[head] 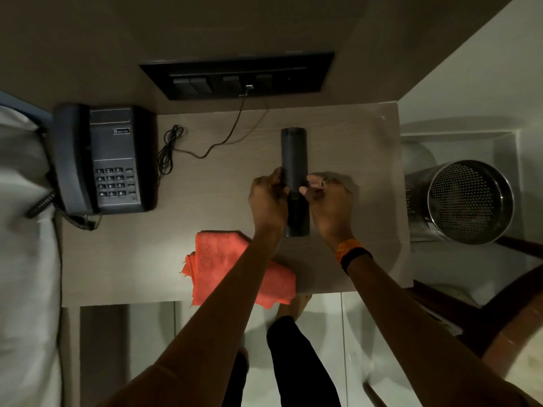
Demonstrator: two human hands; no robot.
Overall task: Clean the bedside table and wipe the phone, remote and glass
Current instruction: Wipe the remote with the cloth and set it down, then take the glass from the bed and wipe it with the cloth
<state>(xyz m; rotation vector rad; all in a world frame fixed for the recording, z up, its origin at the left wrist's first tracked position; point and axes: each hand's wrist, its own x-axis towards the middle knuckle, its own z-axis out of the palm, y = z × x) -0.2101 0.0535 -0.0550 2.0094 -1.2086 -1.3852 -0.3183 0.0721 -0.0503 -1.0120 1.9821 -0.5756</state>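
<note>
A long black remote (294,151) lies lengthwise at the middle of the beige bedside table (205,207), its back side up. My left hand (269,199) grips its left edge and my right hand (329,201) grips its right edge, both near the remote's middle. A folded orange cloth (217,259) rests at the table's front edge, partly under my left forearm. The dark grey desk phone (108,160) sits at the table's left side with its handset in the cradle. No glass is in view.
A thin black cable (205,148) runs from the wall switch panel (238,76) across the table to the phone. A perforated metal bin (467,201) stands on the floor to the right. White bedding (23,230) lies at the left.
</note>
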